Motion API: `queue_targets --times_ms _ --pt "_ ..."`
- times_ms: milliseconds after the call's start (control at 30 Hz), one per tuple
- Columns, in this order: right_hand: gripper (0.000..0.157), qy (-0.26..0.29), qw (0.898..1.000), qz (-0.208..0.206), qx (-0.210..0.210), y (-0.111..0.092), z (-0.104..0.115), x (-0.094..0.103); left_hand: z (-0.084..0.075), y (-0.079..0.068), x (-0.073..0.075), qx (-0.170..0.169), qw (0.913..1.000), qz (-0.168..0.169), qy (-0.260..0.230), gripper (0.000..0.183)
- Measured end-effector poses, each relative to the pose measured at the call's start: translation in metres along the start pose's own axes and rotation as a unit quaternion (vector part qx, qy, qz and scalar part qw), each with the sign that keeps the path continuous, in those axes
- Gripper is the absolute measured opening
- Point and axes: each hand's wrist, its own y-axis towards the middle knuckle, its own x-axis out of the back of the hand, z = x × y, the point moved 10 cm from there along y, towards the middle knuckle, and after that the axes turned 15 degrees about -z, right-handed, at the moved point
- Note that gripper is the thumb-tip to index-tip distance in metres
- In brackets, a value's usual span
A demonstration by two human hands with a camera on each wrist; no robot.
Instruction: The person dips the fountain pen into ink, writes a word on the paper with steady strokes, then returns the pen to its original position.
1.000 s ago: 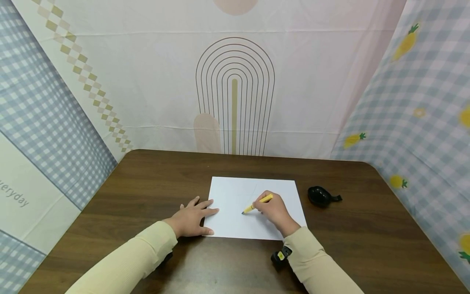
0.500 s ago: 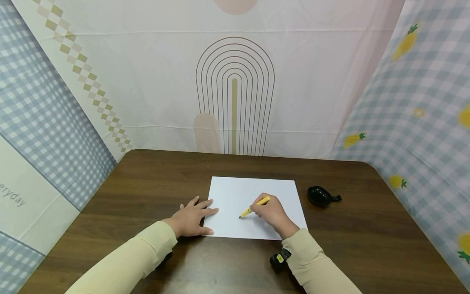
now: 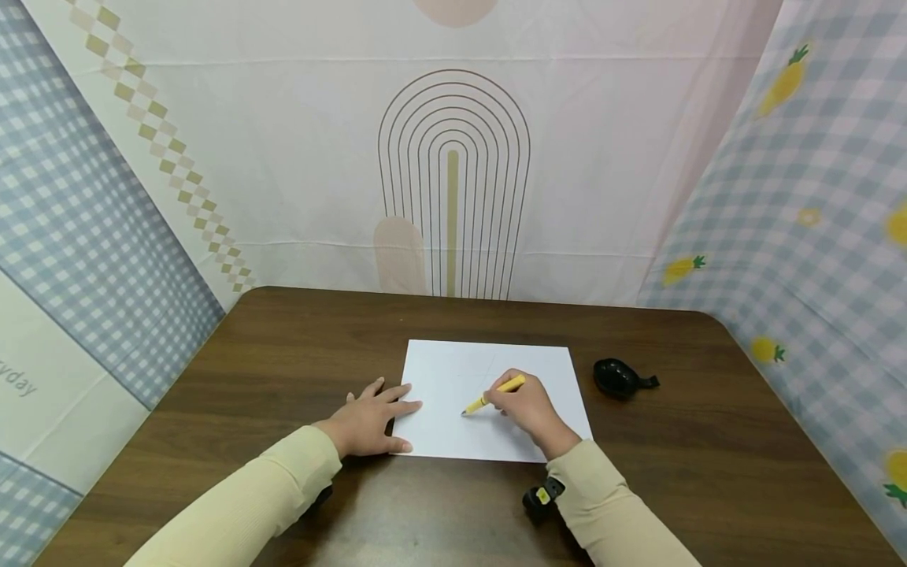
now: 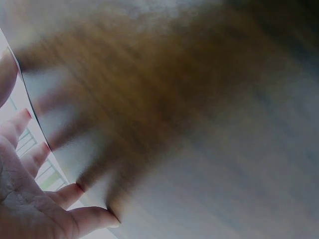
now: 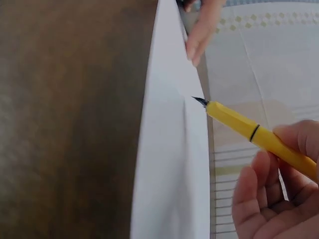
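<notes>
A white sheet of paper [image 3: 435,370] lies on the brown table, with faint thin lines on its upper half. My left hand [image 3: 368,423] rests with fingers spread at the sheet's left edge, fingertips on the paper; the left wrist view shows the fingers from below. Between thumb and fingers, my right hand [image 3: 527,403] pinches a yellow fountain pen [image 3: 496,392]. In the right wrist view, the pen's dark nib [image 5: 200,100] points at the paper. Whether the nib touches the sheet I cannot tell.
A shiny black object with a short tail [image 3: 618,379] lies right of the paper. The wooden table [image 3: 312,339] meets a patterned cloth backdrop [image 3: 305,157] behind, with checked cloth at both sides. A black wrist device [image 3: 542,498] sits below my right cuff.
The right hand and fountain pen shifted slightly left and toward me, then a little back away from me. The left hand and paper have stayed in place.
</notes>
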Motion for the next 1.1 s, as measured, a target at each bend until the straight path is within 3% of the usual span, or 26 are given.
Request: queue_targets --times_ms 233,567,1100 --pt "0.014 0.008 0.998 -0.05 -0.031 0.016 -0.008 0.019 0.0 -0.001 0.001 -0.003 1.0 -0.001 -0.004 0.066" --pt "0.016 -0.005 0.997 -0.064 -0.04 0.027 -0.013 0.027 -0.001 -0.001 0.001 -0.004 1.0 -0.002 -0.004 0.066" --pt "0.016 -0.01 0.997 -0.076 -0.019 0.04 -0.008 0.027 -0.001 -0.001 0.0 -0.004 1.0 -0.002 -0.003 0.066"
